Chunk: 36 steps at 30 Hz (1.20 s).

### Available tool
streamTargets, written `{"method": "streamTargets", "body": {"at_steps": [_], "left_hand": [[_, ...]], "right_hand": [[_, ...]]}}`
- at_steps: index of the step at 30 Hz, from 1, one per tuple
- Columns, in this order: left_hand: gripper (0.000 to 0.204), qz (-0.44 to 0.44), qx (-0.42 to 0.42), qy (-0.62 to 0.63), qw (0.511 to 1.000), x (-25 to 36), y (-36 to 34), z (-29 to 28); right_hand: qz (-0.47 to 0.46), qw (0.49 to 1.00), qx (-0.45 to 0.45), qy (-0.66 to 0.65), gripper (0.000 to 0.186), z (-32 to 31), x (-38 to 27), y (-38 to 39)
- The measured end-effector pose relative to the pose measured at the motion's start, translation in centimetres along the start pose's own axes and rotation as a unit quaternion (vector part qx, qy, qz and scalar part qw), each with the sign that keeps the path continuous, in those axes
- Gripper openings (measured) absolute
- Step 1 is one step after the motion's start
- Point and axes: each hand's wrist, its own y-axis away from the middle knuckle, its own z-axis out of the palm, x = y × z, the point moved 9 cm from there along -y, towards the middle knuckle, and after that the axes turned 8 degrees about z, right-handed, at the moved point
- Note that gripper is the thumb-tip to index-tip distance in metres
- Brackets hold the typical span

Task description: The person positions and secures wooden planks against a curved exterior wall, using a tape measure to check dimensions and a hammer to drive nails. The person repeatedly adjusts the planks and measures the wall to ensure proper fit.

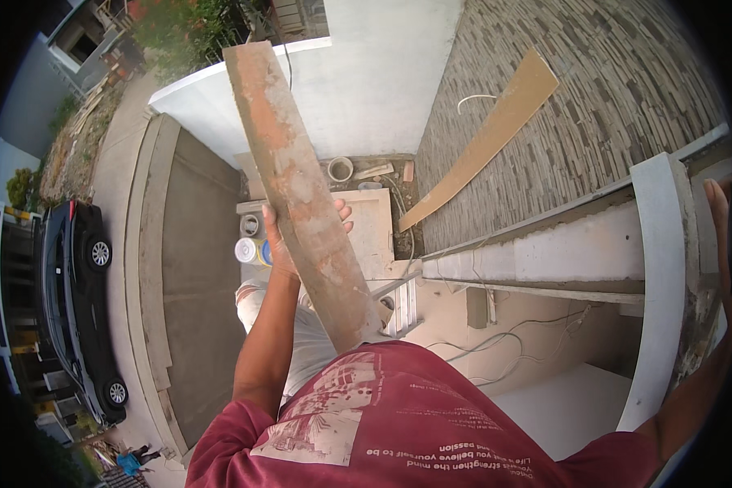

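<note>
My left hand [282, 248] is closed around a long wooden plank [305, 191] smeared with grey and orange residue. The fingers wrap its right edge and the thumb lies along the left. The plank slants from the upper left down to my red shirt, its lower end close against my body. At the far right rim, my right hand [717, 203] is raised beside a pale column [663, 285]. One stretched digit shows; the other fingers are lost in the dark rim, and whether it touches the column I cannot tell.
A tan board [488, 142] leans on the stone-clad wall [577, 106]. Buckets [246, 250], a round tub [340, 169] and a ladder [404, 309] are far below. Cables [520, 335] cross the lower surface. A black car [73, 309] stands on the street at left.
</note>
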Motion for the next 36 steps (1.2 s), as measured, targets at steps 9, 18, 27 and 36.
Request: {"method": "streamTargets", "body": {"at_steps": [9, 18, 27, 36], "left_hand": [[0.098, 0.032, 0.003, -0.035, 0.999, 1.2, 0.2, -1.2], [0.102, -0.022, -0.158, -0.041, 0.986, 1.3, -0.9, -3.6], [0.103, -0.02, -0.12, -0.067, 0.99, 1.7, -5.5, -3.3], [0.065, 0.042, -0.038, -0.186, 0.981, 0.9, -5.0, -0.2]], "right_hand": [[-0.075, 0.989, -0.004, 0.128, 0.037, -6.0, -2.4, 3.2], [0.303, 0.944, 0.077, 0.103, 0.036, -13.5, 13.0, 15.4], [0.412, 0.886, 0.082, 0.194, 0.05, -16.1, 22.1, 25.9], [0.51, 0.808, -0.017, 0.295, 0.061, -16.0, 27.5, 25.7]]}}
